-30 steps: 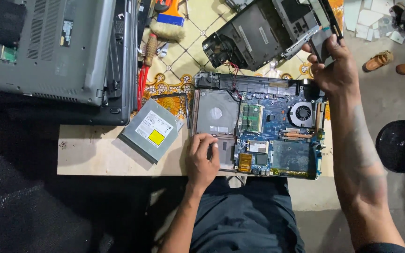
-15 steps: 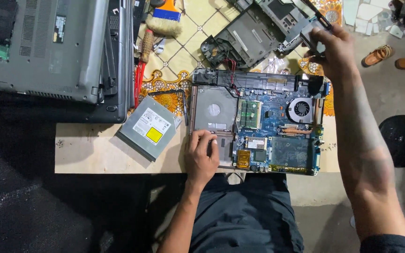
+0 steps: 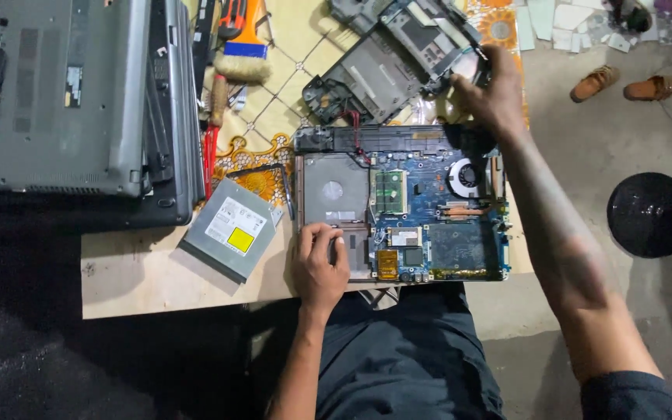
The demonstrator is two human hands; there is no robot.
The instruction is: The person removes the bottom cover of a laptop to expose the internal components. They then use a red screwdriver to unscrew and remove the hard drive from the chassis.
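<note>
Pressing flat and open on the opened laptop base (image 3: 402, 204) at the worktop's (image 3: 141, 276) near edge, the left hand (image 3: 320, 264) has stayed put; the right hand (image 3: 488, 93) has drawn back from the far chassis (image 3: 386, 54), its grip unclear.

Blue board (image 3: 437, 225) with a green strip between the hands; grey drive (image 3: 231, 233) with a yellow sticker, left of the left hand (image 3: 320, 264).

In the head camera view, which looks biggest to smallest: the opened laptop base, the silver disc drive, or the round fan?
1. Opened laptop base
2. Silver disc drive
3. Round fan
All lie at similar depth.
</note>
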